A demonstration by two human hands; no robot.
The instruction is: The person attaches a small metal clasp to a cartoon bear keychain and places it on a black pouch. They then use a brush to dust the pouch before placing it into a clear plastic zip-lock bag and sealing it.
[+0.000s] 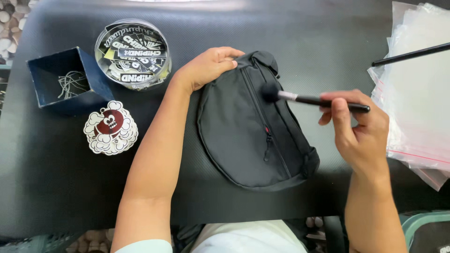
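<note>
A black zippered pouch bag (243, 136) lies on the dark mat in the middle. My left hand (208, 65) rests on its upper left end, fingers curled over the edge, holding it down. My right hand (358, 126) grips a black-handled soft brush (309, 99) by the handle; its dark bristle head touches the bag's upper right side beside the zipper.
A round clear tub of stickers (133, 52) and a dark blue open box with thin chains (65, 79) stand at the left, with a cloud-shaped sticker stack (110, 127) below. Clear plastic bags (417, 93) are piled at the right, with a black stick (412, 55) across them.
</note>
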